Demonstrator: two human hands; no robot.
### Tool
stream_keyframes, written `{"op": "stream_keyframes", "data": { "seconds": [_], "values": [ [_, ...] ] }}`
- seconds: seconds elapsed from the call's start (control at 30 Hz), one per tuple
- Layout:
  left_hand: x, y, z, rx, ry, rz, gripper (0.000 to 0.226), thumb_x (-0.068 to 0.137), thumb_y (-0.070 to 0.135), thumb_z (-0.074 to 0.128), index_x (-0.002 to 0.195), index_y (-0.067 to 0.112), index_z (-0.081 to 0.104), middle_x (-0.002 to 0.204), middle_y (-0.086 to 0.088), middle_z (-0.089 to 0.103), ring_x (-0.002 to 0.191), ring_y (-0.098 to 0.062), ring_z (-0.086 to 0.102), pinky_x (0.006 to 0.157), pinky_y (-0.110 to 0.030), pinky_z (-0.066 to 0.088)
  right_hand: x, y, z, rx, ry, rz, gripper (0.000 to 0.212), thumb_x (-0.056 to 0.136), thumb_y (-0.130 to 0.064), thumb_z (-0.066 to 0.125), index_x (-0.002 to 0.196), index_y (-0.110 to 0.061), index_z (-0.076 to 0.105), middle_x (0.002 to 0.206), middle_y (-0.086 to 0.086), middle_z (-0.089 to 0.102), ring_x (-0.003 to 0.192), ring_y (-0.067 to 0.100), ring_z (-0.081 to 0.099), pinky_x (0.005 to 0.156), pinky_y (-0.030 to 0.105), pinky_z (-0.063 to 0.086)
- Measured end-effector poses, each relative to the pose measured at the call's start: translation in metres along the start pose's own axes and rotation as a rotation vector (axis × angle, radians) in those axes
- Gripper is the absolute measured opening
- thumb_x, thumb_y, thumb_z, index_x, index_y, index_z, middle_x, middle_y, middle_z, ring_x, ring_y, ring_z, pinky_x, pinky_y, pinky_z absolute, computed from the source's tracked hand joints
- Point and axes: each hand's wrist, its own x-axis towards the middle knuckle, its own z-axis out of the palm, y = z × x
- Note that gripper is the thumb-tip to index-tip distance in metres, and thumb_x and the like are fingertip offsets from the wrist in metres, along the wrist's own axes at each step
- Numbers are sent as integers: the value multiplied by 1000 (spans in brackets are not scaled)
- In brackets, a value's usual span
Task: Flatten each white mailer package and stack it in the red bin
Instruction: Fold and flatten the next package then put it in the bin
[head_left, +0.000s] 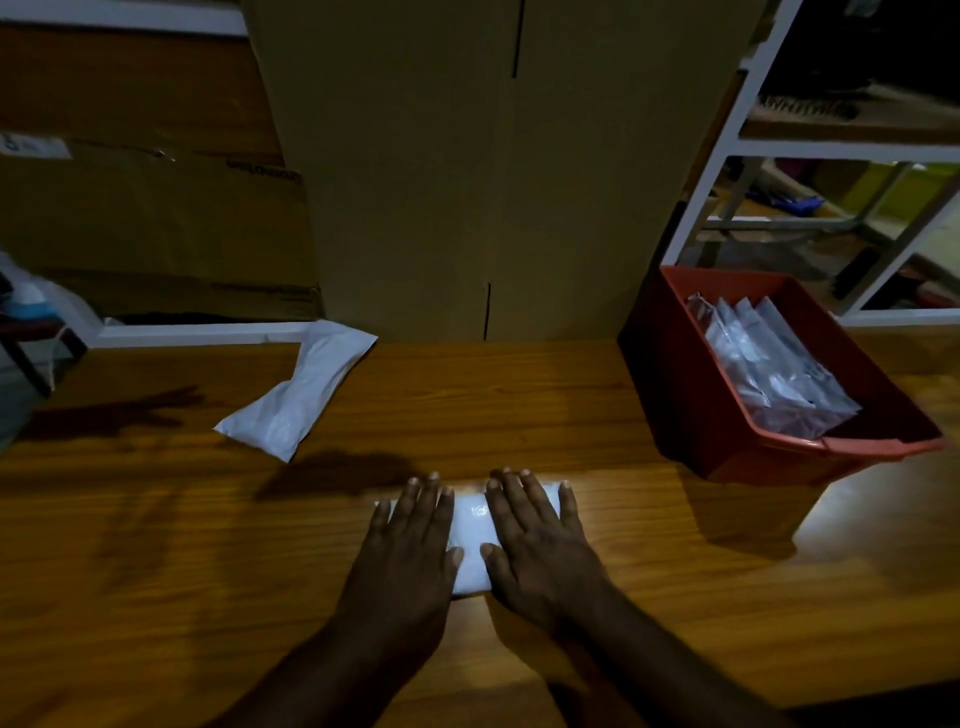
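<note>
Palms flat, left hand and right hand press a white plastic mailer package onto the brown wooden worktop, each grip open with fingers straight, left of the red plastic bin.

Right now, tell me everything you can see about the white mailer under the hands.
The white mailer lies on the wooden table, straight in front of the person and brightly lit. It looks like smooth, slightly glossy plastic film, a little puffy. Only a middle strip, its far edge and its near end show; the rest is covered. The left hand and right hand press on it side by side, palms down, fingers straight. Nothing else touches it.
</note>
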Motion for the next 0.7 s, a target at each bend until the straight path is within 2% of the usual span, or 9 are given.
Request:
{"op": "stream_keyframes", "data": {
  "seconds": [0.1,0.17,0.2,0.3,0.33,0.43,0.5,0.57,0.7],
  "values": [
    [3,4,-13,2,-89,-37,71,95,53,15,149,10,32,158,-12,27,144,-30,29,111,-49,17,-1,-2,-5,7,-31,8,70,98,-57,13,156,-19,2,162,4,-2,149,24,-7,115,54,-11],
    [9,3,-20,60,-115,-27,83,86,62,-4,154,14,4,160,-8,-5,149,-27,3,116,-52,2,2,-2,-13,18,-73,2,70,98,-56,16,155,-19,-1,161,2,-10,149,23,-12,115,52,-14],
    [11,2,-24,79,-146,-20,81,87,62,-1,154,16,-2,159,-6,-13,149,-25,-6,116,-54,-4,3,-3,-17,12,-85,7,70,98,-55,19,156,-19,0,161,3,-10,149,23,-12,115,52,-13],
    [12,7,-36,39,-48,22,65,90,47,40,146,15,41,157,-12,30,145,-25,20,114,-49,6,0,-12,-26,-13,7,19,65,94,-47,36,152,-17,28,161,12,15,149,31,11,115,53,6],
    [9,9,-37,-10,-26,35,60,89,43,46,143,16,46,154,-11,36,143,-22,21,115,-44,9,-2,-15,-25,9,13,14,61,93,-41,39,149,-16,35,160,13,23,148,32,19,115,51,9],
    [-1,13,-33,-79,-37,94,61,98,41,38,152,15,23,159,-3,10,146,-17,9,120,-31,2,-9,-18,-13,78,-10,-67,63,97,-42,29,152,-12,29,161,13,19,149,32,14,116,49,1],
    [-5,7,-28,-54,-105,118,69,90,47,41,149,11,34,157,-8,22,144,-24,28,115,-36,11,-12,-15,-11,101,-13,-74,65,100,-49,24,156,-16,14,162,6,-2,150,25,-6,118,44,-12],
    [-8,-1,-22,-14,-149,153,80,82,53,46,148,8,36,156,-12,27,142,-28,32,110,-40,15,-13,-13,-8,110,-40,-69,67,101,-54,21,156,-21,4,160,0,-15,148,18,-18,116,39,-17],
    [-13,-2,-17,-50,-158,211,96,73,63,50,149,8,31,156,-14,27,145,-28,25,109,-40,18,-22,-15,3,73,10,-71,71,98,-58,28,155,-17,17,162,5,5,150,24,-1,115,42,-4]
  ]
}}
